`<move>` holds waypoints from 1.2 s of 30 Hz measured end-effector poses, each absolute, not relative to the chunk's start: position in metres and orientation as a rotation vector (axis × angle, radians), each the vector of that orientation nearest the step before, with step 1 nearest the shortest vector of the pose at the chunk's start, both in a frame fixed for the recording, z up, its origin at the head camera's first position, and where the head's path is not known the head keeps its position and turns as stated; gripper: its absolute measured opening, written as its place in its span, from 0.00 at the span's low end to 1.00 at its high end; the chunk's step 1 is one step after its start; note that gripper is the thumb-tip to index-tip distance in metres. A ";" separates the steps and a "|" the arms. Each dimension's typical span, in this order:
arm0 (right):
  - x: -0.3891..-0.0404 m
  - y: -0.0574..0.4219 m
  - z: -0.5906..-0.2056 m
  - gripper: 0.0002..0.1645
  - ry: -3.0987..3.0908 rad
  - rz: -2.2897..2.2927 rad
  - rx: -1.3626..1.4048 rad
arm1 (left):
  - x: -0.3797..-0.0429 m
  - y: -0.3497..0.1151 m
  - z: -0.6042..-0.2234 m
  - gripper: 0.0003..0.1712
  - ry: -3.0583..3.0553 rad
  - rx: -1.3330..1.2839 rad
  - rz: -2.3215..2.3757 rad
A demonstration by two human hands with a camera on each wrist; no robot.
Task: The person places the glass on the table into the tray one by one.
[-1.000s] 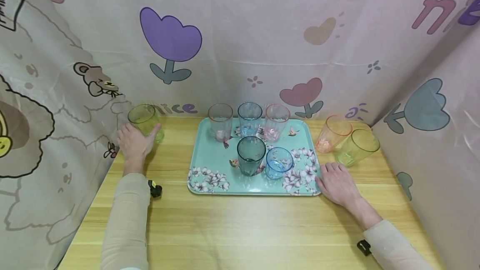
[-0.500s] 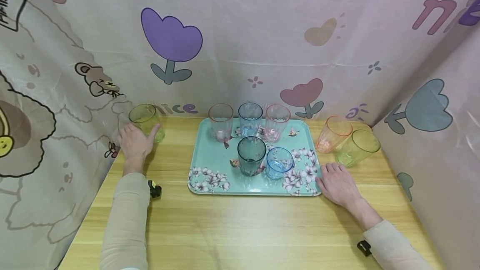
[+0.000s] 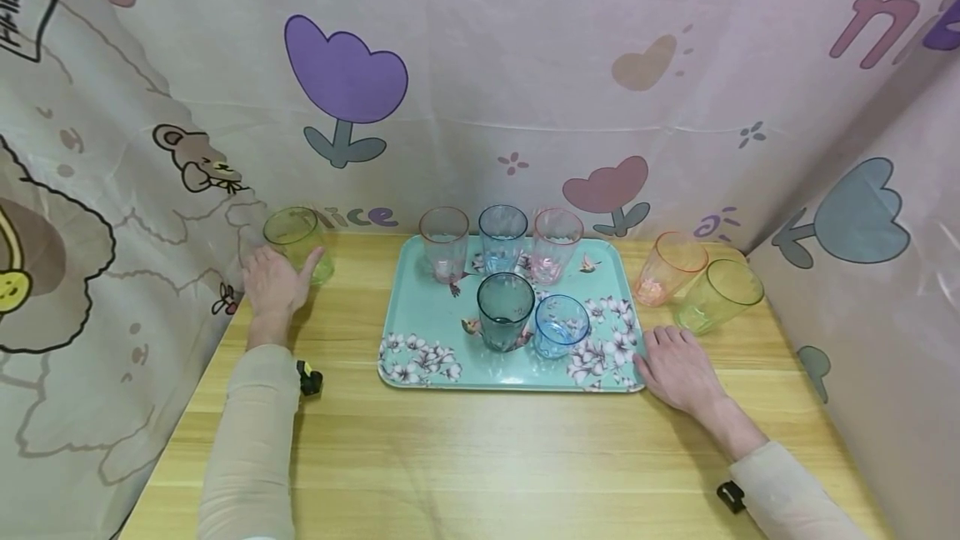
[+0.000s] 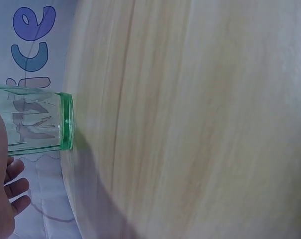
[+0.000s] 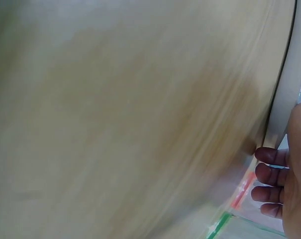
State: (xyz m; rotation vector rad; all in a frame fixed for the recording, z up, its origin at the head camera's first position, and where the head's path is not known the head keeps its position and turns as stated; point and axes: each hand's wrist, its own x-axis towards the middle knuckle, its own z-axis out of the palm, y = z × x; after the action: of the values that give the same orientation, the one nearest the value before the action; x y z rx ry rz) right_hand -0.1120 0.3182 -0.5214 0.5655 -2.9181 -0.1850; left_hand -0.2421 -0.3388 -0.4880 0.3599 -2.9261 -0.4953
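Note:
At the table's left end stands an upright yellow-green glass (image 3: 291, 232). My left hand (image 3: 273, 282) is right against its near side, thumb stretched along the right and fingers loosely extended at the left. The left wrist view shows the ribbed glass (image 4: 38, 122) with its base on the wood, and the fingers (image 4: 17, 188) beside it. My right hand (image 3: 681, 367) lies at the right front corner of the turquoise tray (image 3: 420, 315), its thumb by the rim. In the right wrist view its fingers (image 5: 269, 174) are slightly bent, holding nothing.
On the tray stand a pink-rimmed glass (image 3: 444, 244), a blue glass (image 3: 502, 238), a pink glass (image 3: 557, 244), a dark grey glass (image 3: 506, 311) and a short blue glass (image 3: 561, 326). An orange glass (image 3: 670, 267) and a second yellow-green glass (image 3: 718, 296) are right of it. A printed curtain (image 3: 465, 65) surrounds the table.
The yellow-green glass at the left has shifted slightly to the right, with my left hand moving along. My right hand and the tray have stayed put; the whole head view has drifted a little.

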 end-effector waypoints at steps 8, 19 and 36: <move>-0.113 0.318 -0.522 0.21 -2.920 -0.192 0.562 | -0.242 -0.334 -0.487 0.65 -2.899 0.330 -0.481; -0.112 0.318 -0.522 0.21 -2.912 -0.192 0.571 | -0.239 -0.332 -0.488 0.63 -2.874 0.301 -0.472; -0.113 0.318 -0.522 0.21 -2.886 -0.185 0.584 | -0.232 -0.323 -0.480 0.63 -2.854 0.152 -0.338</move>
State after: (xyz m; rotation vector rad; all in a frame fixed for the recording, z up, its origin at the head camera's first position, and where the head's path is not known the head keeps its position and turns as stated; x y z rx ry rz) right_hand -0.1127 0.3178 -0.5222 0.5841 -2.8864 -0.1850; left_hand -0.2321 -0.3230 -0.4805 0.1517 -2.8542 -0.3381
